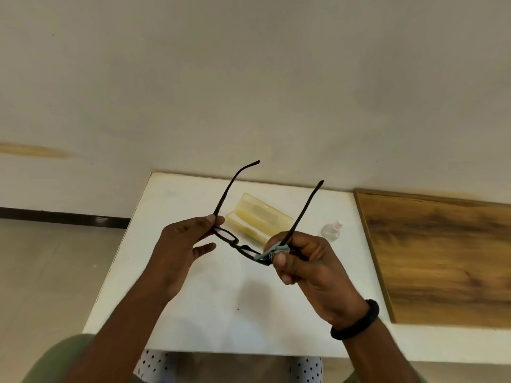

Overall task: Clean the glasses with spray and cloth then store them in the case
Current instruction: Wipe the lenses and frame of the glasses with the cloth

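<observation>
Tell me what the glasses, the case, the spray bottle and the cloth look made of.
The glasses: likely dark matte plastic; thin dull arms, no metallic glint.
The case: translucent yellowish hard plastic; light shows through its open shell.
The spray bottle: probably clear plastic with a white nozzle; glass cannot be excluded.
The cloth: soft grey-blue fabric, bunched in folds, perhaps microfibre.

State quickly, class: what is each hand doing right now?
The left hand pinches the glasses at one corner of the frame.
The right hand grips the cloth against the other lens.
</observation>
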Motion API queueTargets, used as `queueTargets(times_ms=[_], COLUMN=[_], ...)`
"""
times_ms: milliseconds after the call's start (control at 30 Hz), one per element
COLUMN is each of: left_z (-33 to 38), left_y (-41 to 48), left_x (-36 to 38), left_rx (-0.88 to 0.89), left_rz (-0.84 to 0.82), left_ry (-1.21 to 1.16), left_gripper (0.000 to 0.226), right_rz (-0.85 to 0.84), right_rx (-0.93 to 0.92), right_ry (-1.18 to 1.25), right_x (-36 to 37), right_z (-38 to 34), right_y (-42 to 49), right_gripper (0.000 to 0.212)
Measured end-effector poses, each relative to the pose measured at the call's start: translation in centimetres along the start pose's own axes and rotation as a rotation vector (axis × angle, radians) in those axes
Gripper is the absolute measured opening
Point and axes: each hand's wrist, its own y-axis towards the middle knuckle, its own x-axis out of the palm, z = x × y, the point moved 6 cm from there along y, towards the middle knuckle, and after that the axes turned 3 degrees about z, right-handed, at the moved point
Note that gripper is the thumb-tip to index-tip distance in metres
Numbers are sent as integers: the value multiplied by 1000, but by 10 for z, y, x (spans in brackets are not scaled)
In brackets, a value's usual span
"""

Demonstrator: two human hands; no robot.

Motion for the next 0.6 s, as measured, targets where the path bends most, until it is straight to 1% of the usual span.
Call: queueTargets(times_ms=[67,133,167,200,267,367,467,533,600], left_z=[-2,-2,-1,0,3,12,22,25,29], left_y=[2,1,1,1,0,-1,-5,-6,-7], left_x=[-1,-2,-2,-2,-4,-5,-3,-5,-9], left_rx=[-45,-67,-67,-60,-16,72,143,174,216], left_rz=[-24,-39,-32,-16,34,88,108,139,188], left_ry=[-47,-75,-85,-97,-124,-155,-172,-179,-155], left_gripper=[24,26,25,23,23,28,19,20,21], right_rz=[59,119,154,187,241,344,459,513,533], right_rx=[9,7,7,7,8,29,45,39,28], right_ry=[19,11,8,3,-15,-64,-73,-66,-57], right_x=[-6,-12,-15,-18,-21,-24,-28,-32,-34], right_z=[1,3,3,4,5,7,10,10,9], right_y=[2,4,5,5,5,3,2,1,-1], right_gripper=[21,40,45,44,29,14,9,9,9])
